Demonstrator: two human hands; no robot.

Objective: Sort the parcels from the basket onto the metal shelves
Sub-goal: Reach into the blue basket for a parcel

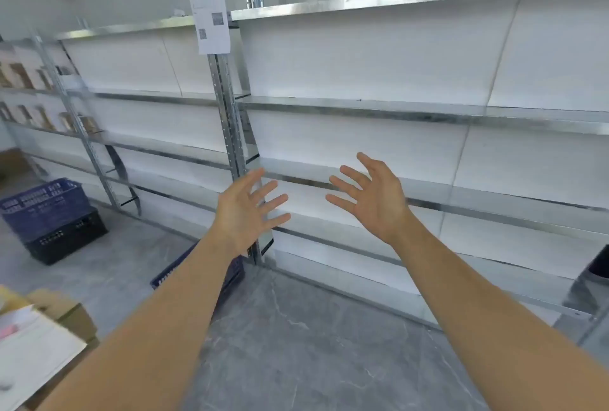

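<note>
Both of my arms reach out in front of the metal shelves (412, 107). My left hand (245, 213) is open with fingers spread and holds nothing. My right hand (372, 196) is also open, palm turned inward, about a hand's width from the left one. The shelf boards ahead carry nothing. Parcels (49, 328), brown cardboard boxes and a white packet, lie at the lower left edge of view. A blue basket (171, 274) sits on the floor, mostly hidden behind my left forearm.
A blue crate (43, 206) stacked on a black crate (69, 241) stands on the grey floor at left. A paper label (209, 15) hangs on the shelf upright. Small brown boxes (19, 76) fill the far-left shelves. A dark object (598, 265) sits at the right edge.
</note>
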